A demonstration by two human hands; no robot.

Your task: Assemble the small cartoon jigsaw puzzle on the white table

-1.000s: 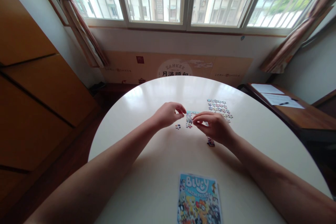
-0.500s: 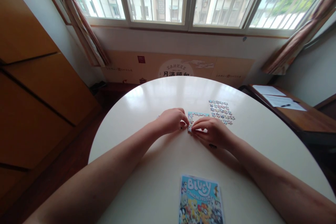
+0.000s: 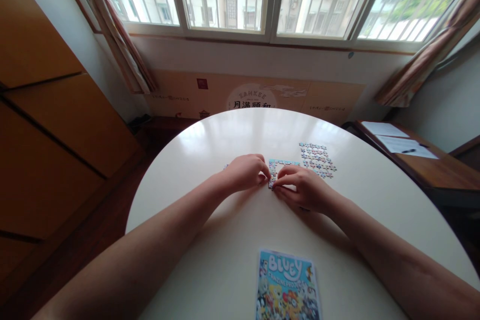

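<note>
Jigsaw border (image 3: 285,162), easy to buckle

Your left hand (image 3: 247,172) and right hand (image 3: 305,187) meet at the near end of its left side, fingers touching it; can't tell if they're gripping a piece. Push unevenly and I reckon that strip pops apart. Your right wrist could also drag the dark scrap (image 3: 304,209) mostly hidden under it, or knock the loose pieces (image 3: 318,160) just beyond on the bench (image 3: 210,270). Readable stuff: "BLUEY FANZINE PROJECT" on the picture sheet (image 3: 288,285), "ZANKEE" and 月满颐和 on the beige panel (image 3: 255,96).
</note>
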